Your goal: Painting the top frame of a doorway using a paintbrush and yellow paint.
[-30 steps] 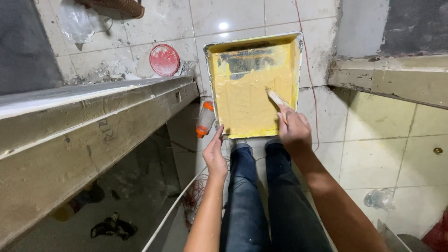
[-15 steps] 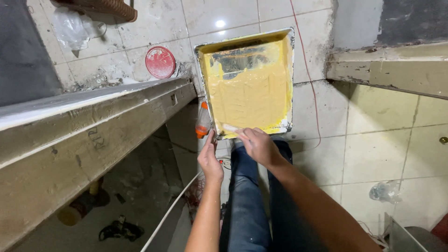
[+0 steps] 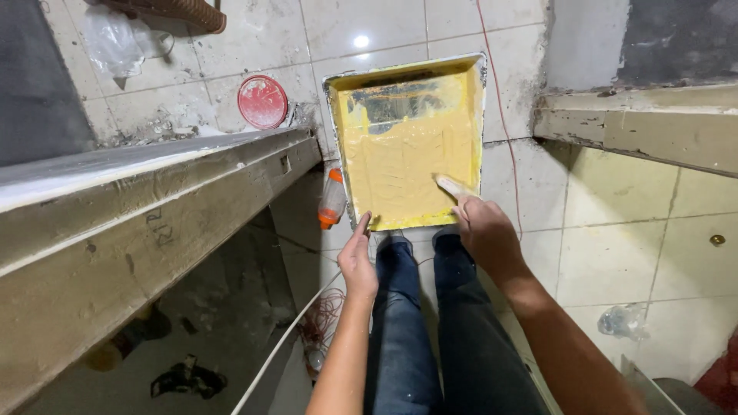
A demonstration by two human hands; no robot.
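There is one paint tray [image 3: 470, 92] on the tiled floor [image 3: 615, 253], rectangular, and it is filled with yellow paint that covers almost all its bottom; only a grey patch shows near the far end. Two hands work at the near edge of this tray. The left hand [image 3: 358, 261] has its fingers stretched forward and together, and the fingertips touch the near left corner of the tray; it holds nothing that I can see. The right hand [image 3: 484, 230] is closed around one pale handle [image 3: 450, 186], which points into the paint; what is at its end I cannot tell. Just beside the left side of the tray lies one small bottle with an orange cap [image 3: 332, 201]. Farther away there is one red round lid [image 3: 262, 101], and one thin red cable [image 3: 500, 115] runs along the right side of the tray. One grey concrete ledge [image 3: 154, 200] stands at the left. Two legs in blue jeans [image 3: 430, 330] are below the hands.
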